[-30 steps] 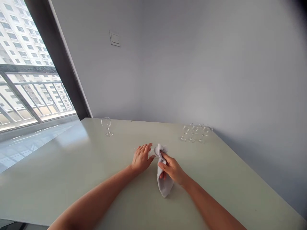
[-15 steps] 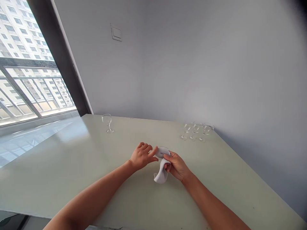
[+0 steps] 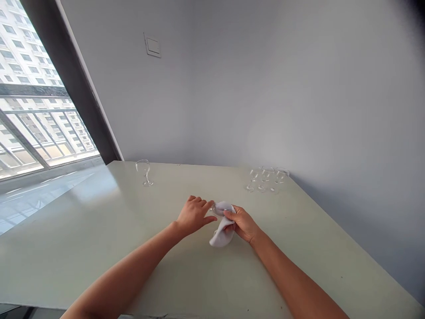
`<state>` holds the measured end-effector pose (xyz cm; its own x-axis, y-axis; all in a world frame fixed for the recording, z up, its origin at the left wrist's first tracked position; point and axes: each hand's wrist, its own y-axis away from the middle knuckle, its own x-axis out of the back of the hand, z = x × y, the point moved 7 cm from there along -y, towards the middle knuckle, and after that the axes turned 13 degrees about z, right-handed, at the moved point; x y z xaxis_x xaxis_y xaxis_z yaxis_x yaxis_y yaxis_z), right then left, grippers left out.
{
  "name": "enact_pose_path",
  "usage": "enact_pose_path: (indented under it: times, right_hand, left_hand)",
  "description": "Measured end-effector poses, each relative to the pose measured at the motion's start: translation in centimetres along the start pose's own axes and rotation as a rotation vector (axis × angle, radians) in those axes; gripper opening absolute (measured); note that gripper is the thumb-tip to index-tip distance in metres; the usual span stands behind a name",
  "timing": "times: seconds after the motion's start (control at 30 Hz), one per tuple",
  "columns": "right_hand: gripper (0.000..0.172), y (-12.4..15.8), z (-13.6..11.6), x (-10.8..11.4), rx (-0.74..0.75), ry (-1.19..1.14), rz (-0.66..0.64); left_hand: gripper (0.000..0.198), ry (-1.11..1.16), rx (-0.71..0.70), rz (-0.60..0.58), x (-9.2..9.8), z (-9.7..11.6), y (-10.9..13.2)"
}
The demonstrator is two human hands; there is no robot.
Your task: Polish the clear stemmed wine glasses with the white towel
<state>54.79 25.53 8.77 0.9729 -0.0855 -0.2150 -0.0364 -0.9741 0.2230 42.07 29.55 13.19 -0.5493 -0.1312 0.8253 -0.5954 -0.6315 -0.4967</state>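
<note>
Between my hands, above the middle of the pale table [image 3: 199, 274], a clear glass [image 3: 222, 208] lies on its side in the air. My right hand [image 3: 244, 223] is closed on a white cloth [image 3: 222, 237] at the bowl's rim; part of the cloth shows inside the bowl and the rest hangs below. On the other side, my left hand [image 3: 195, 215] is at the stem end of the glass, with its thumb and index finger apart around it. Its other fingers are curled, and their contact with the glass is partly hidden.
One stemmed glass [image 3: 144, 173] stands at the back left of the table. Several stemmed glasses [image 3: 266, 178] stand together at the back right, near the wall. A window with a railing is on the left.
The view has shifted slightly, so the table items appear further left. My left hand's fingers have moved round the stem end, and the hanging cloth has spread wider.
</note>
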Motion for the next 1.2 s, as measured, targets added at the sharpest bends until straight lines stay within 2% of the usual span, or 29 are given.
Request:
enact_pose_path:
  times: [0.07, 0.1, 0.17, 0.23, 0.37, 0.4, 0.47, 0.57, 0.67, 0.73, 0.77, 0.8, 0.83, 0.9, 0.97, 1.0, 1.07, 1.13, 1.2]
  right_hand:
    - [0.03, -0.1, 0.0, 0.0, -0.012, -0.078, 0.033]
    - [0.03, 0.0, -0.2, -0.2, 0.004, -0.065, 0.011]
    - [0.031, 0.5, -0.9, -0.6, 0.069, 0.045, -0.071]
    - [0.03, 1.2, -1.5, -0.8, 0.145, 0.212, -0.15]
    - [0.014, 2.2, -2.2, -0.8, 0.265, 0.5, -0.252]
    - [0.011, 2.3, -2.4, -0.8, 0.302, 0.54, -0.27]
    - [0.011, 2.1, -2.8, -0.6, 0.391, 0.582, -0.257]
    - [0.016, 0.8, -3.5, 1.0, 0.458, 0.579, -0.107]
    - [0.025, -0.3, -4.3, 3.6, 0.47, 0.507, 0.163]
    - [0.029, 0.0, -5.3, 4.9, 0.55, 0.463, 0.387]
    - [0.03, 0.5, -5.8, 5.0, 0.609, 0.459, 0.46]
    - [0.032, 1.1, -6.1, 4.5, 0.671, 0.476, 0.48]
    - [0.034, 1.7, -6.3, 3.5, 0.729, 0.516, 0.447]
    - [0.039, 2.5, -5.8, 0.6, 0.825, 0.669, 0.264]
    - [0.04, 3.0, -4.8, -2.0, 0.896, 0.858, 0.094]
    - [0.039, 3.1, -4.3, -2.7, 0.926, 0.936, 0.052]
    - [0.038, 3.0, -4.0, -3.3, 0.97, 1.015, 0.036]
    - [0.037, 2.6, -4.3, -2.7, 0.954, 0.985, 0.071]
    - [0.032, 1.9, -4.8, -1.4, 0.853, 0.867, 0.109]
  left_hand:
    - [0.051, -0.137, -0.117, 0.08, -0.2, 0.6, 0.0]
    - [0.049, -0.142, -0.127, 0.071, -0.5, 0.5, 0.1]
    - [0.047, -0.039, -0.054, 0.01, -0.9, -0.3, 0.2]
    - [0.046, 0.184, 0.074, -0.116, -1.4, -1.2, 0.3]
    - [0.049, 0.681, 0.28, -0.514, -2.5, -0.9, 1.4]
    - [0.05, 0.764, 0.307, -0.587, -2.5, -0.6, 1.6]
    - [0.05, 0.868, 0.336, -0.654, -2.6, -0.4, 1.6]
    - [0.046, 0.861, 0.393, -0.594, -2.8, -1.5, 1.1]
    - [0.044, 0.7, 0.483, -0.444, -3.0, -3.7, 0.7]
    - [0.044, 0.572, 0.54, -0.334, -2.7, -5.0, 0.6]
    - [0.044, 0.513, 0.568, -0.287, -2.5, -5.5, 0.5]
    - [0.042, 0.458, 0.59, -0.248, -2.4, -5.9, 0.6]
    - [0.04, 0.403, 0.597, -0.22, -2.2, -6.0, 0.5]
    - [0.029, 0.268, 0.536, -0.174, -1.9, -5.7, 0.4]
    - [0.018, 0.1, 0.38, -0.132, -1.7, -4.6, 0.1]
    - [0.016, 0.017, 0.287, -0.118, -1.7, -3.9, 0.1]
    - [0.014, -0.115, 0.12, -0.085, -1.9, -2.4, 0.2]
    - [0.014, -0.17, -0.002, -0.029, -1.9, -1.1, 0.3]
    - [0.032, -0.153, -0.087, 0.047, -1.7, 0.0, 0.4]
